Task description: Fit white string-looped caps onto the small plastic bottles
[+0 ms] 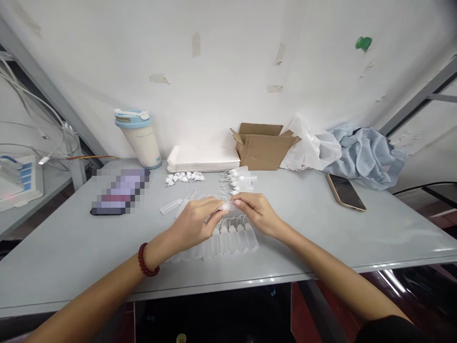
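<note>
Between my two hands is a small translucent plastic dropper bottle with a white top point(224, 206), mostly covered by the fingers. My left hand point(198, 216) is closed on one end of it, and my right hand point(259, 213) pinches the other end. Just below the hands lies a row of similar bottles point(233, 240) with white tops and thin tips, partly hidden by the left hand and forearm. Beyond the right hand is a small group of bottles point(244, 179). A single bottle point(170, 206) rests left of the left hand. Several small white caps point(183, 177) are heaped farther back.
Along the wall stand a blue-lidded tumbler point(141, 140), a stack of white foam sheets point(203, 159), an open cardboard box point(264, 151), a white plastic bag point(312, 147) and a blue cloth point(369, 155). One phone point(119, 193) lies left, another phone point(345, 192) right, on the grey table point(307, 247).
</note>
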A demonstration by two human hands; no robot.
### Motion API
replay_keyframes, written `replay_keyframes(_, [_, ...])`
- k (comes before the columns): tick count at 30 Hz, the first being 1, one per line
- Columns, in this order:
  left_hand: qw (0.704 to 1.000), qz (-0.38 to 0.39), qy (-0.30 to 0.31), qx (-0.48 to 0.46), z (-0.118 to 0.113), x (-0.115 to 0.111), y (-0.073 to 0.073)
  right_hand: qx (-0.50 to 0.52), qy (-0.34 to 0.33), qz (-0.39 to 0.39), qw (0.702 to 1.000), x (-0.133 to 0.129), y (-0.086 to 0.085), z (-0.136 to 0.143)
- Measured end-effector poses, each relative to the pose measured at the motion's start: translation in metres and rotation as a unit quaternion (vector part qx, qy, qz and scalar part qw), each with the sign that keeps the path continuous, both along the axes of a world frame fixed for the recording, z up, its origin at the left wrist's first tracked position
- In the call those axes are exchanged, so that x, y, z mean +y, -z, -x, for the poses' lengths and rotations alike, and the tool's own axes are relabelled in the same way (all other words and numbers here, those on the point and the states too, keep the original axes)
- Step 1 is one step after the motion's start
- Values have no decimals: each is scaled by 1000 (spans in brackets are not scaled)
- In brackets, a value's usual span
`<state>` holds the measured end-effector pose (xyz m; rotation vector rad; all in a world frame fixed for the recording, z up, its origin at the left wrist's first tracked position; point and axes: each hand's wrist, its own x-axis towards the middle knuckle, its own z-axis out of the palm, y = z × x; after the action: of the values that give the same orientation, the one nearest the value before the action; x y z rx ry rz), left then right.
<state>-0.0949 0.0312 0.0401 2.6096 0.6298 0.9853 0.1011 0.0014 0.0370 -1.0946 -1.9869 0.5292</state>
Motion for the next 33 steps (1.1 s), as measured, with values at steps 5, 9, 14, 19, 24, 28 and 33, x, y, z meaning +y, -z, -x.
replay_keyframes(5, [994,-113,2,-6,0,7,11,23,8,32,999,1,0,0])
replay_keyframes(9, [998,-43,-37,9,6,22,6,-16,52,-11,998,6,3,-5])
replay_keyframes(14, [967,26,-218,128,32,60,-2,-100,161,-65,980,21,10,-23])
replay_keyframes(19, [914,51,-331,228,69,97,0,-150,239,-61,957,37,17,-44])
replay_keyframes(24, [895,95,-345,265,89,115,8,-143,235,-116,954,49,29,-54])
replay_keyframes(28, [903,123,-315,264,86,116,13,-121,218,-123,961,54,35,-55])
replay_keyframes(33, [902,108,-307,283,76,110,14,-109,205,-104,967,56,38,-54])
